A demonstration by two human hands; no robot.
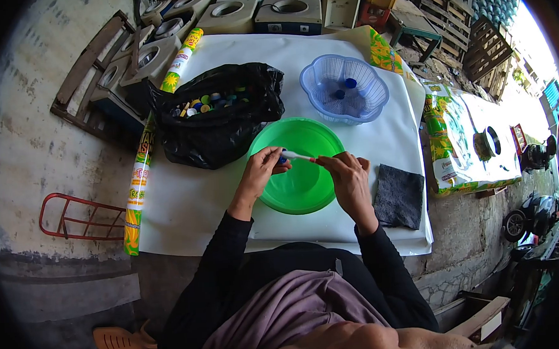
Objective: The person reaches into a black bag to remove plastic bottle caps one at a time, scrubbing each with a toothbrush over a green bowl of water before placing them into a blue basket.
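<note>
Black plastic bag (217,136): on the white-covered table (168,221), open at the top, bottle caps (203,106) of several colours inside. My left hand (262,173): fingers closed on a dark blue cap (283,158), above the green basin (297,202). White brush (299,156): spans both hands, its head at the cap. My right hand (349,177): fingers pinched on the brush's red end. Blue basket (342,76): beyond the basin, two blue caps (350,83) inside. Grey cloth (399,196): flat, right of my right hand.

so I count one green basin (299,195), one black bag (196,144) at its 10 o'clock, one blue basket (316,79) at 1 holding two caps (350,83), one grey cloth (399,196) at 4
</note>
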